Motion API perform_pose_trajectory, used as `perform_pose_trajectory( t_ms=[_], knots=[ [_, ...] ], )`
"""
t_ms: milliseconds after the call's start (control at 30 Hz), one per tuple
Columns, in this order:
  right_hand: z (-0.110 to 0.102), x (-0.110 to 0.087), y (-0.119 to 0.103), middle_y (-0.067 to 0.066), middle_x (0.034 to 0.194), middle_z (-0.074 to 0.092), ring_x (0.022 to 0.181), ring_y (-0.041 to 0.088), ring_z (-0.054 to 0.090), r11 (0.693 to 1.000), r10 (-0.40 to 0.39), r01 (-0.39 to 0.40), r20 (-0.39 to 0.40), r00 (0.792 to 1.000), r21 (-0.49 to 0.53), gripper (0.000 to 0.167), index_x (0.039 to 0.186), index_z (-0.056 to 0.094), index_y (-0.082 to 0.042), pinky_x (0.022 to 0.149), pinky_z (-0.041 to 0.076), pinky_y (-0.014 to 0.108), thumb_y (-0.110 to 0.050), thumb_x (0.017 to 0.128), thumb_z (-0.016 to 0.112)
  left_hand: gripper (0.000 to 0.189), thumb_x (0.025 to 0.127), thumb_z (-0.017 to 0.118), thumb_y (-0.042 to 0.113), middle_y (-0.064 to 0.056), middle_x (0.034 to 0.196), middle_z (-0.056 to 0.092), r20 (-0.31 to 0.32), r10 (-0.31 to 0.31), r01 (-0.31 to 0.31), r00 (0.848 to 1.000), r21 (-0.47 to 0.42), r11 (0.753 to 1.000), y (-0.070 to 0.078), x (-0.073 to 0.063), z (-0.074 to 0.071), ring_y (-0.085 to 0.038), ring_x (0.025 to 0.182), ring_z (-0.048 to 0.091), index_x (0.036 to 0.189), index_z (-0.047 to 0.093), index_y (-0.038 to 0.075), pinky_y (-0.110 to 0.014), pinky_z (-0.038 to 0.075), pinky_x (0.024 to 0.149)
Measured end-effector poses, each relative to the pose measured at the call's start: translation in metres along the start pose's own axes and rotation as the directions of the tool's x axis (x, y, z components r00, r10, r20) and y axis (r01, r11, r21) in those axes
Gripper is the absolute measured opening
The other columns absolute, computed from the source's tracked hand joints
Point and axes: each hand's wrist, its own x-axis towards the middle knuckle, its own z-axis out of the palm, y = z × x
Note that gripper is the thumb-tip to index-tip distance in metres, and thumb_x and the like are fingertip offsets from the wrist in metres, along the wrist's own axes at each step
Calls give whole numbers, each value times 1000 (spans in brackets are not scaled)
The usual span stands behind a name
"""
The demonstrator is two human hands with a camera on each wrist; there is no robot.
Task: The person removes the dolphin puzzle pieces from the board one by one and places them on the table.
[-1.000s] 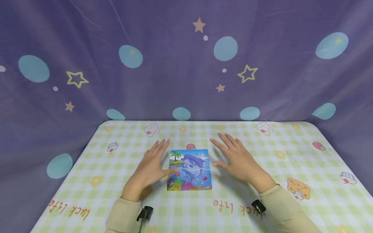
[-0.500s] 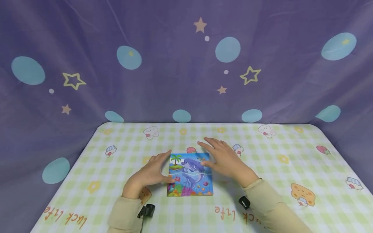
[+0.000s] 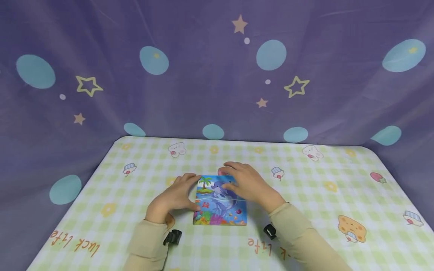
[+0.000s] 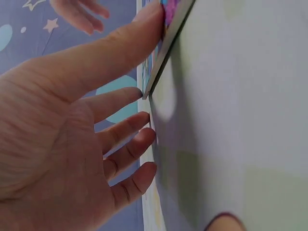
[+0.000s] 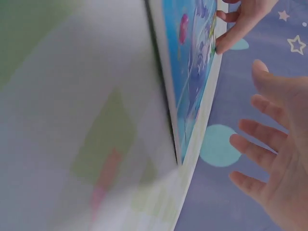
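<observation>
A thin, nearly square picture board [image 3: 217, 210] with dolphins, a palm tree and coral lies flat on the checked tablecloth; it looks like a jigsaw puzzle, but I cannot make out pieces. My left hand [image 3: 174, 197] is at its left side, thumb touching the left edge and index finger at the far left corner. In the left wrist view the thumb [image 4: 110, 55] lies against the board, the other fingers loosely spread. Above the board's far right part hovers my right hand [image 3: 249, 184], fingers gently bent and apart from the board [image 5: 185, 57] in the right wrist view.
The green-and-white checked tablecloth [image 3: 305, 188] covers the table and carries printed cartoons and lettering. A purple curtain [image 3: 203, 75] with stars and blue ovals hangs behind the table. Each wrist wears a small black device, such as the left one [image 3: 173, 237].
My right hand has moved left, from beside the board to over its far right part. My left hand's index finger has come to the board's far left corner.
</observation>
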Motion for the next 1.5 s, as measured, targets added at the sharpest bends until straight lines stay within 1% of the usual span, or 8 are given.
perform_pose_trajectory(
  t_ms=[100,200,367,467,600,833,1100,1500],
  knots=[
    [2,9,-1,6,129,63,114,25,61,999,-20,20,-19,1000,-34,40,124,68,-14,99,46,45,-34,90,74,97,71,91,24,-17,153,35,4,-15,15,1000,21,1000,3,4,1,-37,136,32,151,40,4,-55,36,107],
    [3,16,-3,3,121,67,107,23,64,999,-7,7,-6,1000,-33,36,121,69,-14,95,49,42,-31,90,74,98,71,91,25,-16,153,35,6,-19,19,1000,29,999,5,7,3,-37,136,32,151,40,4,-54,36,107],
    [4,26,-8,3,115,68,101,22,65,996,45,-50,69,997,71,33,120,70,-13,88,52,40,-25,89,76,100,70,91,29,-15,153,33,16,-9,9,1000,1,1000,2,13,7,-36,136,32,152,38,6,-55,37,107],
    [7,32,-12,4,108,69,93,21,65,986,68,-83,107,992,143,32,119,71,-12,80,52,37,-21,88,77,103,70,91,32,-14,154,32,20,-4,4,1000,-18,1000,-3,14,9,-35,136,31,153,36,7,-56,37,106],
    [12,39,-16,3,104,68,86,17,63,972,105,-133,147,983,194,31,117,71,-12,74,52,34,-20,88,77,105,70,91,34,-12,155,29,23,5,-5,1000,-36,999,-9,14,9,-34,136,29,154,34,7,-56,36,106],
    [20,47,-22,3,106,68,96,20,64,954,151,-197,205,967,226,36,119,70,-10,83,53,37,-22,86,79,109,68,92,32,-11,161,26,32,-6,7,999,-45,999,-9,11,4,-33,138,29,155,31,4,-55,33,109],
    [29,51,-27,5,108,58,99,20,57,946,189,-250,273,943,206,50,124,66,-9,88,50,37,-25,81,84,106,68,93,29,-8,157,36,26,23,-22,999,-52,998,-8,10,3,-25,125,39,154,34,5,-49,38,107],
    [31,52,-25,7,106,55,96,22,55,920,186,-272,295,937,282,46,118,66,-8,90,48,40,-19,78,87,108,67,93,34,-4,159,32,38,19,-16,999,-57,998,-11,9,5,-26,131,35,154,35,7,-51,36,108]
  ],
)
